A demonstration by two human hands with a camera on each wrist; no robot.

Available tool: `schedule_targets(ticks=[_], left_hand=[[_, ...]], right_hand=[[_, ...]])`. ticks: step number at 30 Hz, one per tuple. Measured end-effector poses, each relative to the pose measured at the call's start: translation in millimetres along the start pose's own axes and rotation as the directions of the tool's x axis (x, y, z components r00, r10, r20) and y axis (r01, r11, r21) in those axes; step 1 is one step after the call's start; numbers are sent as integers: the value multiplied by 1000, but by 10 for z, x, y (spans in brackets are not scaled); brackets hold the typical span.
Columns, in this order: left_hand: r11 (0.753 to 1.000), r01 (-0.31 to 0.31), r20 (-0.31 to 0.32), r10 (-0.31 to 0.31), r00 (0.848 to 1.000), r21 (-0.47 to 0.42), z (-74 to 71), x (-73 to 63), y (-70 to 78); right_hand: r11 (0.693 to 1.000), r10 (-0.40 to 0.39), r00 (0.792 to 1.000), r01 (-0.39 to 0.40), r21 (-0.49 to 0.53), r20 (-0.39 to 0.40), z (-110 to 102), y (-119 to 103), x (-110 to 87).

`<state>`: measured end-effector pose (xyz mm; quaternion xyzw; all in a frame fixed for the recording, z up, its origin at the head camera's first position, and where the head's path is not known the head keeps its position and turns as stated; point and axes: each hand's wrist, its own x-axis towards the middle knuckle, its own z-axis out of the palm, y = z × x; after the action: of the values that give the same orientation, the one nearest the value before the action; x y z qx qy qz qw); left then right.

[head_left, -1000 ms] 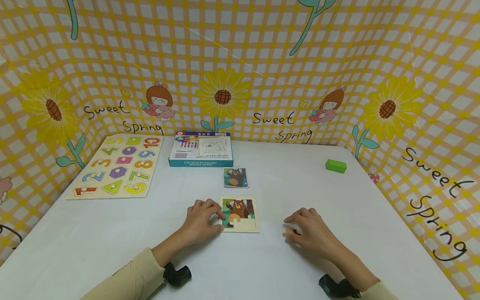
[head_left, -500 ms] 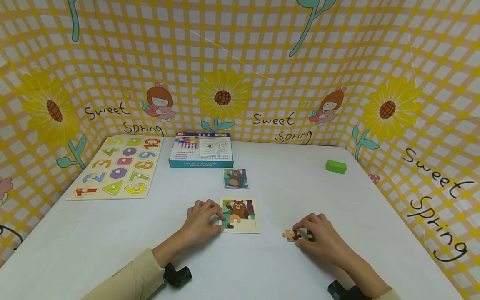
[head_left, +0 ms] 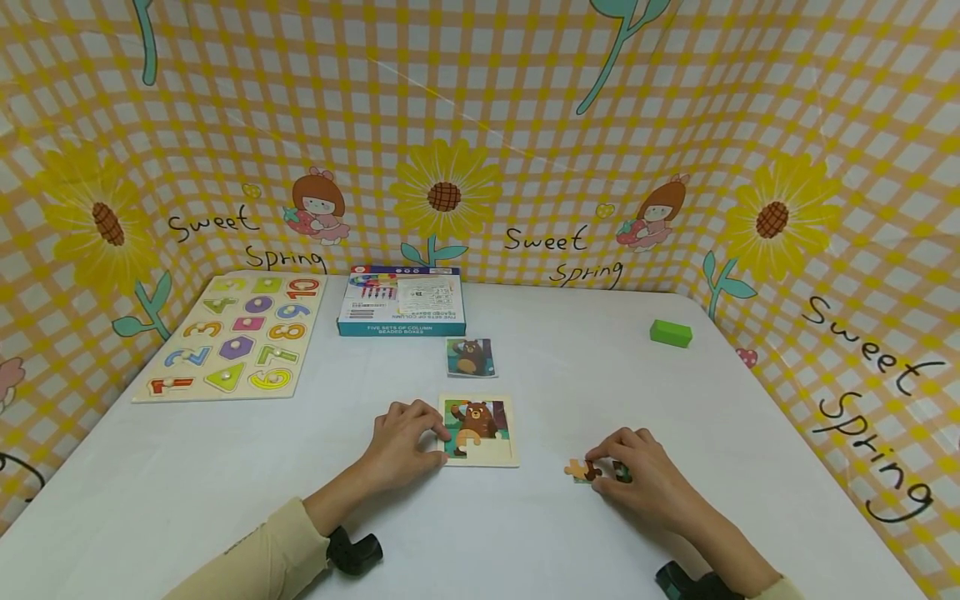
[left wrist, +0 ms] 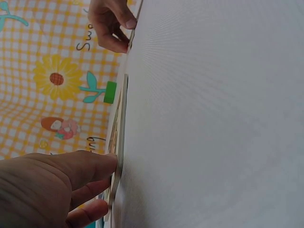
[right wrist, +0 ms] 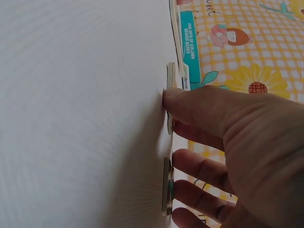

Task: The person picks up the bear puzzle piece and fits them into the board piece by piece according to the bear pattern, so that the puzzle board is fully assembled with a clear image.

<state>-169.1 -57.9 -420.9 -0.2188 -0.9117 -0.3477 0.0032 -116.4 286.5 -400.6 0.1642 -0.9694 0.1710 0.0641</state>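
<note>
My left hand (head_left: 405, 443) holds the left edge of a small bear jigsaw board (head_left: 495, 454), thumb at the lower corner and fingers higher up. Bear pieces fill the board's upper part and lower left; bare wood shows at lower right. To the right, my right hand (head_left: 645, 477) pinches an orange-and-brown jigsaw piece (head_left: 581, 471) between thumb and index finger, low at the white table. A second, dark green jigsaw piece (head_left: 622, 472) lies under that hand; in the right wrist view, the other fingers are beside this flat piece (right wrist: 166, 187).
Behind the board lies a bear picture card (head_left: 471, 357), with a teal-edged box (head_left: 401, 302) beyond it. A number-and-shape puzzle board (head_left: 232, 337) is at the far left. A green block (head_left: 671, 333) sits at the back right, near the checked cloth wall (head_left: 525, 117).
My right hand has shifted right and slightly nearer, uncovering more of the orange-and-brown jigsaw piece, then stayed put over the last half second. The left hand and the board have kept their place.
</note>
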Motion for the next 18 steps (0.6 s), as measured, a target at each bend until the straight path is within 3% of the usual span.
schedule_targets(ticks=[18], left_hand=[[1000,-4,-4,4,1000,7,18,5,-22]], right_hand=[[1000,-11,1000,11,8,-2,16,24,3]])
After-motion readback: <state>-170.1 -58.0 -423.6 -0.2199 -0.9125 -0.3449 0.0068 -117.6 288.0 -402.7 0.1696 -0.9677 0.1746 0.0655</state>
